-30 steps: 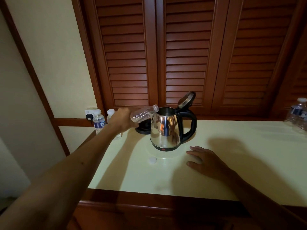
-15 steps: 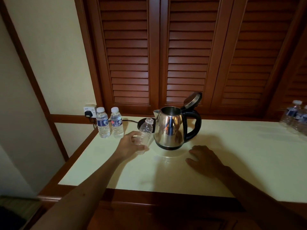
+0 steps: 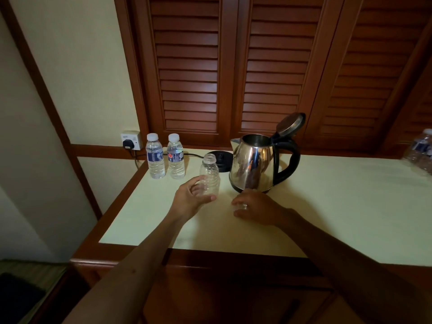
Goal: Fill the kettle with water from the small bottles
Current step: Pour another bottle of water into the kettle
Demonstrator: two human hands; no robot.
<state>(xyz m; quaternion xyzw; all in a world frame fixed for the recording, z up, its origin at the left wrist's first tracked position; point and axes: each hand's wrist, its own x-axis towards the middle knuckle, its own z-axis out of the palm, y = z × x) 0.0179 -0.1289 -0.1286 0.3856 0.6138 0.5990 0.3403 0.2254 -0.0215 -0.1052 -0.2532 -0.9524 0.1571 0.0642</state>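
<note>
A steel kettle [image 3: 253, 168] with a black handle stands on the cream tabletop, off its base, lid tipped open. Just left of it an empty, uncapped small bottle [image 3: 210, 175] stands upright on the table. My left hand [image 3: 190, 199] curls around its lower part, thumb in front and fingers behind. My right hand [image 3: 256, 208] rests on the table in front of the kettle with its fingers bent down; a small pale spot shows among them, and I cannot tell whether it holds anything. Two full capped bottles [image 3: 155, 157] [image 3: 175, 157] stand at the back left.
The black kettle base [image 3: 219, 160] sits behind the empty bottle, its cord running to a wall socket [image 3: 131, 141]. More bottles [image 3: 420, 152] stand at the far right edge. Louvred wooden doors close off the back. The table's left edge [image 3: 121, 204] drops to the floor.
The left hand has swung the empty bottle away from the kettle's mouth and stood it upright on the table. The right hand has slid left, to in front of the kettle.
</note>
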